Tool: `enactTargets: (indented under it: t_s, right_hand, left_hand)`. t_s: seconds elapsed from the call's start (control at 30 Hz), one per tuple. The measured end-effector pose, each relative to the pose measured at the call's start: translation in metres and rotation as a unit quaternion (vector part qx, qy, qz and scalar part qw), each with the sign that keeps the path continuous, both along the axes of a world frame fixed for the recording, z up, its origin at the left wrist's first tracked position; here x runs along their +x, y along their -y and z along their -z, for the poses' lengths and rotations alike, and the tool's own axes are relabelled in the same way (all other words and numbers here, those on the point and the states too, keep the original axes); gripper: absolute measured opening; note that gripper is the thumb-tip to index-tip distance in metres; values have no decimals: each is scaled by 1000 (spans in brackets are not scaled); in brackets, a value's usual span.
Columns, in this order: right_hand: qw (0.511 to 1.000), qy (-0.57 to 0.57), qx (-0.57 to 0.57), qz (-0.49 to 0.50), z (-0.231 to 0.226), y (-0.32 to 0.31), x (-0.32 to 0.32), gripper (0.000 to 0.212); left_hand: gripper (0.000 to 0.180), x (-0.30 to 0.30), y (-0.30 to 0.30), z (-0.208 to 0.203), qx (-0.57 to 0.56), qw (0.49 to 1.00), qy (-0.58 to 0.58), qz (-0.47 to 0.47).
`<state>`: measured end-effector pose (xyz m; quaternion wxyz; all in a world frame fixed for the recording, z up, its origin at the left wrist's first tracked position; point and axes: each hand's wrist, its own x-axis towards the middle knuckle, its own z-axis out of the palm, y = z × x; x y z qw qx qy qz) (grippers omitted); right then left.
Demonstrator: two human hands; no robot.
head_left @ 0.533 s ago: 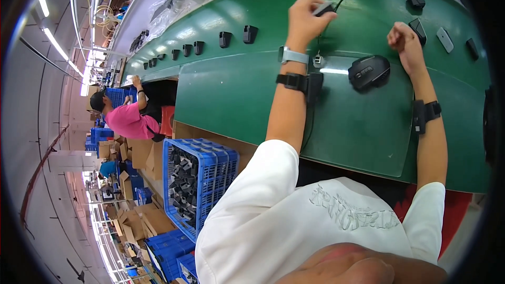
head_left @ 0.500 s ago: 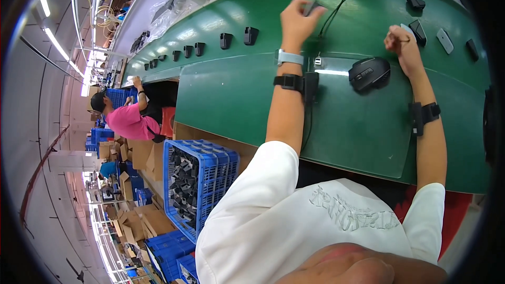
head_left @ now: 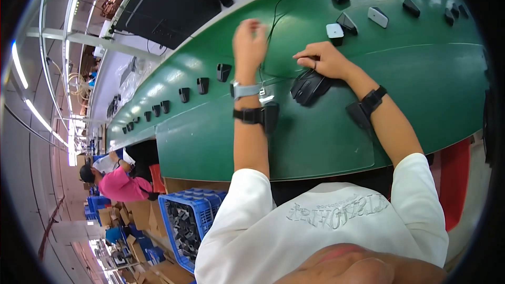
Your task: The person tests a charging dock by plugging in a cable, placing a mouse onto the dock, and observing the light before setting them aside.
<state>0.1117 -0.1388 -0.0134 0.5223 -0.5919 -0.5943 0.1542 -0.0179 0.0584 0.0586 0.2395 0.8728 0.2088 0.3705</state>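
Observation:
My left hand (head_left: 250,44) is lifted over the green bench, its fingers smeared by motion; nothing distinct shows in it. Just to its left stands a small black wedge-shaped block (head_left: 223,72), at the near end of a row of similar blocks. My right hand (head_left: 324,59) is at the far edge of a black computer mouse (head_left: 310,88) and hides part of it. Its index finger and thumb stretch leftward, slightly apart, with nothing seen between them; the other fingers are mostly hidden. Close to my left wrist lies a small metal cable plug (head_left: 265,97).
Right of centre are a white-topped block (head_left: 334,32), several black ones and a white-faced block (head_left: 378,17). A thin black cable (head_left: 277,13) crosses the bench (head_left: 210,142). At lower left a blue crate (head_left: 205,208) holds many dark parts. A person in pink (head_left: 122,184) sits further along.
The dark block in my left hand no longer shows there, and the row has one more block. My right hand has come leftward to the mouse. The view has shifted right.

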Motion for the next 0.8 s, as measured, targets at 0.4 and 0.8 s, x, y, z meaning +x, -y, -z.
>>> enactTargets:
  t_s: [0.4, 0.8]
  right_hand:
    - [997, 18, 63, -31, 20, -13, -8, 22]
    - [966, -253, 21, 51, 4, -6, 10, 23]
  left_hand:
    - [98, 149, 69, 20, -36, 907, -402, 121]
    - [52, 13, 49, 30, -543, 772, 244, 223]
